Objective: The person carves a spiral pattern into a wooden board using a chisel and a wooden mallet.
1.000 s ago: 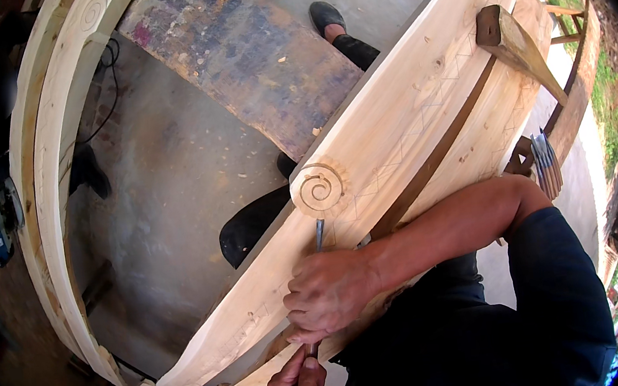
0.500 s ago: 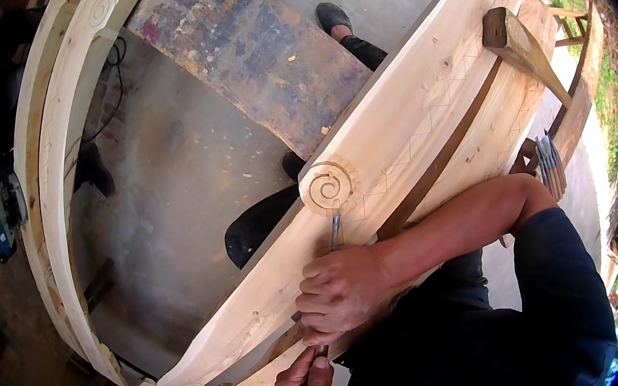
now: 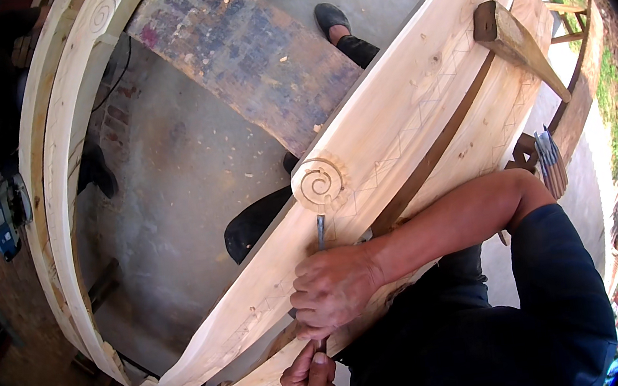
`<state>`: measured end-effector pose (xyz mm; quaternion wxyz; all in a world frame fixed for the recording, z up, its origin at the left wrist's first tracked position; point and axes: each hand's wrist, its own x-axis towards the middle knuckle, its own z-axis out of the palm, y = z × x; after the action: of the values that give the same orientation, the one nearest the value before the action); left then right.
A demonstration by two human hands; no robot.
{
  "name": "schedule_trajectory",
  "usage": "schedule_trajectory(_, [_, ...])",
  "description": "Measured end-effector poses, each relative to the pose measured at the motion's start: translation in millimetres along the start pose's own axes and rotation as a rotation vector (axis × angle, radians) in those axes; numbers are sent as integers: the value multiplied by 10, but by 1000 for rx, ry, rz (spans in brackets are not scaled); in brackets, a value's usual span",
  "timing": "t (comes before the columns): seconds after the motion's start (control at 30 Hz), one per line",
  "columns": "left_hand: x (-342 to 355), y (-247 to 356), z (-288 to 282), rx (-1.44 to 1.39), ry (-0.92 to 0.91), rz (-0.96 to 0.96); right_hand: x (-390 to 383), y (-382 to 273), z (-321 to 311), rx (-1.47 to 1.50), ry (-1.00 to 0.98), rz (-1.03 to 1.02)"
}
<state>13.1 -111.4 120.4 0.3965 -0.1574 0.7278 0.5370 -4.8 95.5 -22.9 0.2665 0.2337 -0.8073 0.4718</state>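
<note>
My right hand [image 3: 336,290] is closed around the shaft of a carving chisel [image 3: 321,232], knuckles up, over a long pale wooden beam [image 3: 394,128]. The metal blade points away from me, its tip at the near rim of a round spiral carving [image 3: 319,185]. Lower down, my left hand [image 3: 311,382] pinches the dark handle end of the same chisel between thumb and fingers. Pencilled stepped lines run along the beam beside the carving.
A wooden mallet [image 3: 515,48] lies on the beam at right, near several chisels [image 3: 550,163] bunched together. A stained plank [image 3: 246,54] lies beyond. At left, curved timbers [image 3: 60,146] stand beside another person's hand on a blue power tool [image 3: 0,219].
Both hands and the chisel have shifted slightly; the blade tip has moved a little left along the carving's near rim. The whole view has also shifted slightly.
</note>
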Motion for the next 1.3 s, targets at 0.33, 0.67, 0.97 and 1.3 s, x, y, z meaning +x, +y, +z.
schedule_trajectory(0.33, [72, -54, -45, 32, 10, 62, 15, 15, -4, 3, -25, 9])
schedule_trajectory(0.67, [93, 206, -13, 190, -1, 33, 73, 21, -38, 36, -53, 102])
schedule_trajectory(0.97, [206, 370, 53, 197, -51, 16, 100, 57, -105, 35, -56, 175])
schedule_trajectory(1.3, [-46, 101, -51, 184, -77, -13, 28, -64, -49, 0, -1, 18])
